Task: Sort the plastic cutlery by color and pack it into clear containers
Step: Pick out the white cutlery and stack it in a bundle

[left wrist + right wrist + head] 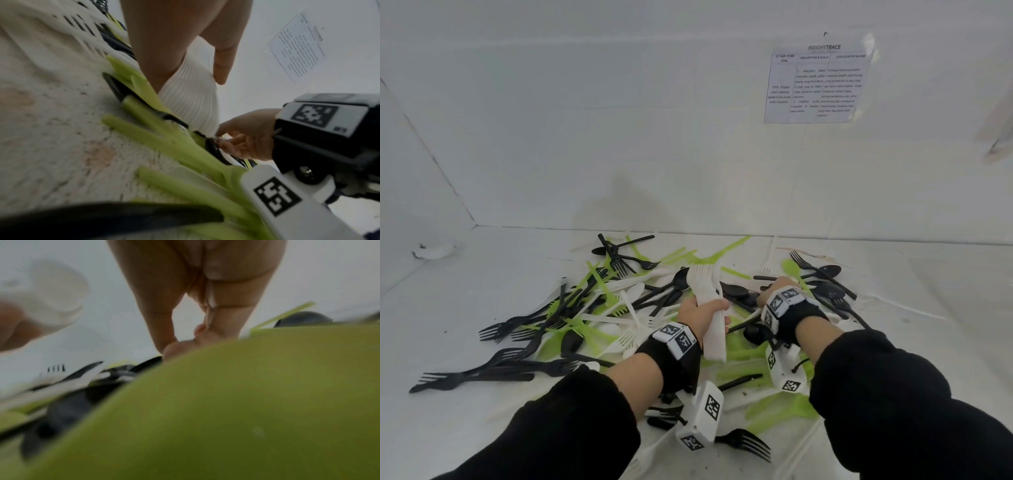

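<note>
A heap of black, green and white plastic cutlery (599,308) lies mixed on a white cloth. My left hand (700,317) grips a stack of white forks (705,284) by the handles, tines up, above the heap's middle. From the left wrist, the stack's ribbed handles (191,97) show under my fingers (164,40). My right hand (774,291) reaches down into the heap just right of the stack. Its fingertips (224,142) pinch what looks like a white piece among black spoons. The right wrist view is blurred and half covered by a green piece (246,402). No clear container is in view.
Black forks (493,370) spread out to the left and black spoons (828,270) to the right. Green knives (784,411) lie near my wrists. The cloth-covered table (465,308) meets white walls at the back and left. A printed sheet (815,85) hangs on the back wall.
</note>
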